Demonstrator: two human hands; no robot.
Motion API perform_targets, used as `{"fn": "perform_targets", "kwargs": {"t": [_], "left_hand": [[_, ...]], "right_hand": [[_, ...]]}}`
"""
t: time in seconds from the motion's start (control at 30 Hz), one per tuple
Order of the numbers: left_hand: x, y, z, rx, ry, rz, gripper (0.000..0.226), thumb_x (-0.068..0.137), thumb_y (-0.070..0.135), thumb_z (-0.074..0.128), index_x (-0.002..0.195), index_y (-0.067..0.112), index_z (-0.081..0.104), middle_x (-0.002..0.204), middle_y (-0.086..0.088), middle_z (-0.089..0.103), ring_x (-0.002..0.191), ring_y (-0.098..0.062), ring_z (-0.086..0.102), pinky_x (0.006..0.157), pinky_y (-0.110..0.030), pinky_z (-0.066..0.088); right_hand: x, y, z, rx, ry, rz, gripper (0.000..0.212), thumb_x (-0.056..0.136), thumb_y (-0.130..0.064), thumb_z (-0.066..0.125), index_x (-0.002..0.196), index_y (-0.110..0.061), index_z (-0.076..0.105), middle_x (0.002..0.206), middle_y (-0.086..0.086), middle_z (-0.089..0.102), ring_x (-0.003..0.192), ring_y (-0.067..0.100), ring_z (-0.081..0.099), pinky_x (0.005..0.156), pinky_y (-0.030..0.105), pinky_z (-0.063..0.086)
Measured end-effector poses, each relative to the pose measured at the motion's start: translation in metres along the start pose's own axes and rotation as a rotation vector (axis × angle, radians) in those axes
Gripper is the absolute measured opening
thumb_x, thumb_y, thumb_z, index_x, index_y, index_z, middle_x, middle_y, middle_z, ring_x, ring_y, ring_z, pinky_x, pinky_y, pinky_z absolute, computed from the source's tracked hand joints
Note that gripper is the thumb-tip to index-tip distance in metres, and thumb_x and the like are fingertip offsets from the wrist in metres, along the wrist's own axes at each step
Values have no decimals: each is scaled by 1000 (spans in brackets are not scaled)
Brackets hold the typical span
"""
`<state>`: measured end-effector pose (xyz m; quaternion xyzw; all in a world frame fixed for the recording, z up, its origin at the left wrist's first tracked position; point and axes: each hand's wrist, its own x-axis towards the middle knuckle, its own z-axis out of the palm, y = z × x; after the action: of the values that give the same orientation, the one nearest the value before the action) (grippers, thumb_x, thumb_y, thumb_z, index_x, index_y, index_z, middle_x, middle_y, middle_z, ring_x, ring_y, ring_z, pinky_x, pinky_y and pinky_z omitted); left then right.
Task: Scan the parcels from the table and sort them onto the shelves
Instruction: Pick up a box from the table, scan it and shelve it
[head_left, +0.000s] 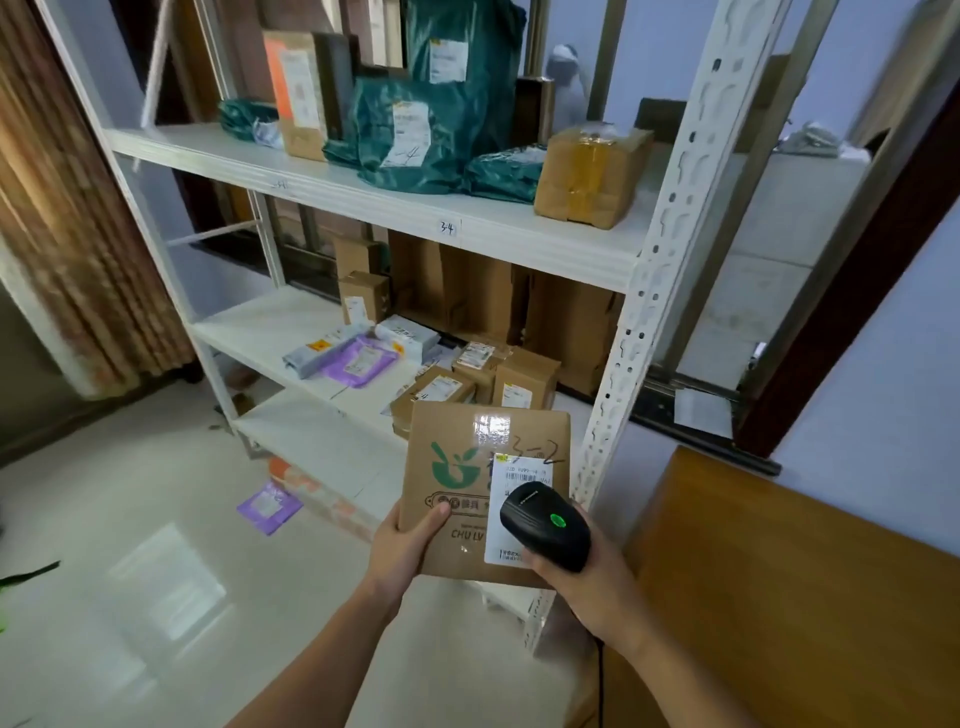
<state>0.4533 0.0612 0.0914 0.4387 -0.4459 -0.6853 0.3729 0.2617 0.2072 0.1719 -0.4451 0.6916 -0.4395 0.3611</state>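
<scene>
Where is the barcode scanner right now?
The black scanner is in the right hand, low in the head view, held over the white label of the cardboard parcel.

I've got a flat brown cardboard parcel (467, 483) held up w/ green logo, white label (519, 499), "3-2" inked on top. Black scanner (545, 525), green light on, sits right over the label. White shelves (467, 218) behind, stocked w/ boxes & bags.
</scene>
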Motion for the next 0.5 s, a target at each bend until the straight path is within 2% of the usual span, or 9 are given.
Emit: {"fn": "perform_targets", "kwargs": {"t": [0.07,0.13,0.17,0.2,0.23,0.3,0.33,0.5], "left_hand": [[16,3,-6,30,-20,12,53,77,34,92,123,18,70,112,-6,80,103,-29,77,91,-51,62],[33,7,-9,67,-54,14,69,65,44,94,124,18,70,112,-6,80,103,-29,77,92,-51,61],[42,9,-10,80,-67,15,71,61,45,93,123,18,70,111,-6,80,102,-28,78,92,-49,62],[52,11,-10,93,-78,14,70,61,45,92,122,18,71,110,-6,81,101,-28,78,91,-48,62],[63,13,-10,104,-88,9,68,61,45,91,121,18,71,108,-6,81,100,-27,78,91,-47,62],[84,16,-8,125,-102,-7,62,66,41,91,119,18,71,107,-6,81,99,-28,78,92,-49,62],[96,17,-6,133,-106,-12,58,70,38,92,120,18,71,107,-6,81,99,-28,78,92,-50,62],[151,20,3,140,-73,-43,44,81,27,87,122,17,72,107,-4,81,98,-25,79,92,-47,63]], "right_hand": [[12,0,8,11,25,15,56,82,-26,82,129,-40,54,120,-25,61,106,-15,52,87,6,43],[26,3,13,20,68,34,57,81,-27,83,128,-41,54,119,-23,62,110,-9,53,101,19,46],[33,4,15,24,82,47,57,80,-28,84,127,-43,54,120,-22,62,113,-5,55,106,26,46],[41,6,16,26,93,60,56,80,-27,84,123,-46,54,119,-22,62,112,-5,55,107,27,46],[49,7,17,34,98,67,55,80,-26,84,119,-49,52,116,-24,62,108,-7,55,103,22,46],[69,12,18,40,102,80,53,82,-24,83,114,-50,50,110,-30,58,100,-15,52,88,6,44],[80,13,18,46,104,84,53,82,-23,83,115,-48,49,109,-30,58,99,-15,51,80,2,41],[139,20,11,41,99,88,52,84,-25,81,122,-39,50,112,-25,59,103,-11,53,70,0,42]]}}
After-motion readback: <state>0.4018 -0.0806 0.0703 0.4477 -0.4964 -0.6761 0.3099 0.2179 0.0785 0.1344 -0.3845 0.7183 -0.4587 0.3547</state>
